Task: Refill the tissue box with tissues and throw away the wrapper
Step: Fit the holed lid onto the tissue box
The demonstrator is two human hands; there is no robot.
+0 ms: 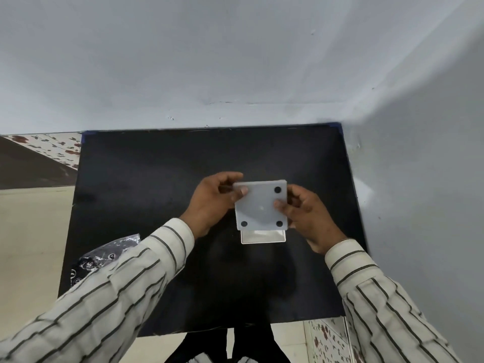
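Both my hands hold a grey square panel [260,205] with black round pads near its corners, the bottom cover of the tissue box, tilted above the black table [146,179]. My left hand [212,203] grips its left edge, thumb on the top left corner. My right hand [306,216] grips its right edge. Right below the panel a white box body [263,237] shows only its near edge on the table. A crumpled clear plastic wrapper [102,255] with printed marks lies at the table's left edge, partly behind my left sleeve.
The table stands against a pale wall at the back and on the right. Beige floor and a floral-patterned strip [52,148] lie to the left. Floral tiles [327,339] show below the table's near edge.
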